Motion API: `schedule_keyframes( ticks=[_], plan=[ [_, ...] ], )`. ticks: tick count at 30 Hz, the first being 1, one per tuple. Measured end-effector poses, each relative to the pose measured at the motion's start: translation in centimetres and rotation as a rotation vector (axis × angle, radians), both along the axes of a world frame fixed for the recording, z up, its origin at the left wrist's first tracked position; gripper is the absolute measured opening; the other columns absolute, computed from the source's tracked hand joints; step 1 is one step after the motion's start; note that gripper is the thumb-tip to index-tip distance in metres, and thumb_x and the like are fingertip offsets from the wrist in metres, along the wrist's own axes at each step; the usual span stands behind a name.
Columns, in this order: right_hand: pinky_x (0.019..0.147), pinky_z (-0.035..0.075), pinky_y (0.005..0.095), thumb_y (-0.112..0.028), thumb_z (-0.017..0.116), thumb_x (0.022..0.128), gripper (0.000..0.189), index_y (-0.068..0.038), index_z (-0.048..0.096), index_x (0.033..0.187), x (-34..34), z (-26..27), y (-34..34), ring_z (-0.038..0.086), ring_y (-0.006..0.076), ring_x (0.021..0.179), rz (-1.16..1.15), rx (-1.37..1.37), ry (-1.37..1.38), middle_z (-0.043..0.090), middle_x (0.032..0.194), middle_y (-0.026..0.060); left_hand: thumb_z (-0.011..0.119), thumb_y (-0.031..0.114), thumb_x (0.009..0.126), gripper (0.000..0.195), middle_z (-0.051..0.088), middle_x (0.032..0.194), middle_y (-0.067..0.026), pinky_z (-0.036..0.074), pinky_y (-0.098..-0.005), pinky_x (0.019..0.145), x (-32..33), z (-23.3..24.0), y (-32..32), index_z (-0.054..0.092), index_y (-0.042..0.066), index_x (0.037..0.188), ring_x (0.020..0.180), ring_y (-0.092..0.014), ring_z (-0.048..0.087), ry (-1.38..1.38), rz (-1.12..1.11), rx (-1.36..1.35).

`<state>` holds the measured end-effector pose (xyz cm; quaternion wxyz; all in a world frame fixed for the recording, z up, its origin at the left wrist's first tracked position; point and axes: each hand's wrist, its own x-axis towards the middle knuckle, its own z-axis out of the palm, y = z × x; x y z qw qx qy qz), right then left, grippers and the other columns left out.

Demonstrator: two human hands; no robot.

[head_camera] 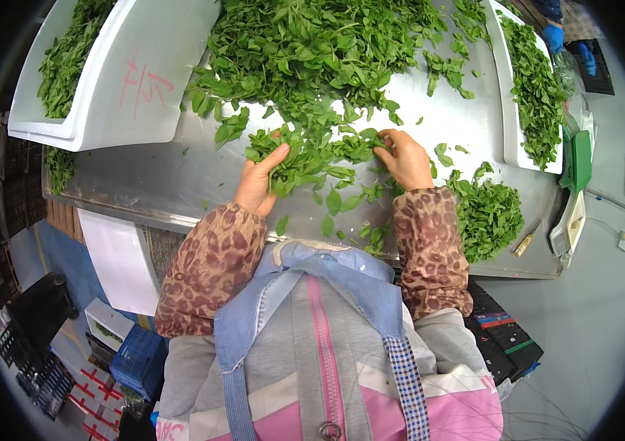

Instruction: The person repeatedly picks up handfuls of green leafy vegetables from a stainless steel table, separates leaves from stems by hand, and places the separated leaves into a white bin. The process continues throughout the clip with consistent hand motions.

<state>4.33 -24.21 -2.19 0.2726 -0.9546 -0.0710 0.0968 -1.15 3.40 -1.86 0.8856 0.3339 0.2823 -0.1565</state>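
Observation:
My left hand (pixel 261 179) is closed round a bunch of leafy green sprigs (pixel 290 160), thumb on top. To its right, my right hand (pixel 405 158) pinches a leafy sprig (pixel 359 144) between thumb and fingers. Both hands are over a stainless steel table (pixel 141 171), in front of a large heap of leafy greens (pixel 312 49). Loose leaves (pixel 334 203) lie between my hands and along the near edge. A smaller pile of greens (pixel 486 215) rests right of my right forearm.
White foam boxes of greens stand at the left (pixel 141 82) and right (pixel 511 127). A green and white kitchen scale (pixel 574 165) and a thin tool with a yellowish handle (pixel 527 240) are at the right. Blue-gloved hands of another person (pixel 553 37) show at top right.

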Motion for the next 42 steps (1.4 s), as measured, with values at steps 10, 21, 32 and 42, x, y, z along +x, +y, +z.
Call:
schedule_keyframes(
  ticks=[10, 21, 32, 42],
  plan=[
    [0.073, 0.048, 0.0309, -0.024, 0.069, 0.083, 0.032, -0.002, 0.064, 0.106, 0.8, 1.6, -2.0, 0.062, 0.0176, 0.082, -0.184, 0.201, 0.263, 0.067, 0.096, 0.0088, 0.06, 0.011, 0.09, 0.034, 0.061, 0.111, -0.009, 0.054, -0.0354, 0.084, -0.3, -1.0, 0.5, 0.05, 0.004, 0.122, 0.098, -0.02, 0.062, -0.008, 0.025, 0.014],
    [0.068, 0.049, 0.0281, -0.011, 0.065, 0.085, 0.039, -0.007, 0.053, 0.122, 0.1, 1.0, 2.2, 0.058, 0.0125, 0.073, 0.157, 0.289, 0.213, 0.065, 0.087, 0.0051, 0.06, 0.011, 0.09, 0.033, 0.062, 0.11, -0.009, 0.054, -0.0343, 0.082, -0.2, -0.6, 0.2, 0.052, 0.002, 0.12, 0.097, -0.02, 0.063, 0.032, 0.02, 0.017],
    [0.064, 0.046, 0.028, -0.018, 0.068, 0.083, 0.031, 0.0, 0.063, 0.108, 0.5, 1.9, 1.5, 0.057, 0.0154, 0.07, 0.02, 0.397, 0.287, 0.064, 0.079, 0.0069, 0.059, 0.012, 0.091, 0.033, 0.061, 0.112, -0.0102, 0.054, -0.0349, 0.083, -0.4, -1.2, 0.6, 0.051, 0.002, 0.122, 0.098, -0.021, 0.063, -0.003, 0.036, 0.009],
    [0.058, 0.042, 0.0216, -0.015, 0.068, 0.087, 0.027, 0.0, 0.062, 0.108, -0.9, 3.9, 2.9, 0.05, 0.0061, 0.061, -0.438, 1.185, 0.44, 0.059, 0.08, -0.0009, 0.063, 0.015, 0.089, 0.04, 0.059, 0.117, -0.0109, 0.051, -0.0365, 0.086, -0.1, -1.0, -0.6, 0.051, 0.003, 0.125, 0.104, -0.021, 0.06, 0.007, -0.109, 0.018]
  ],
)
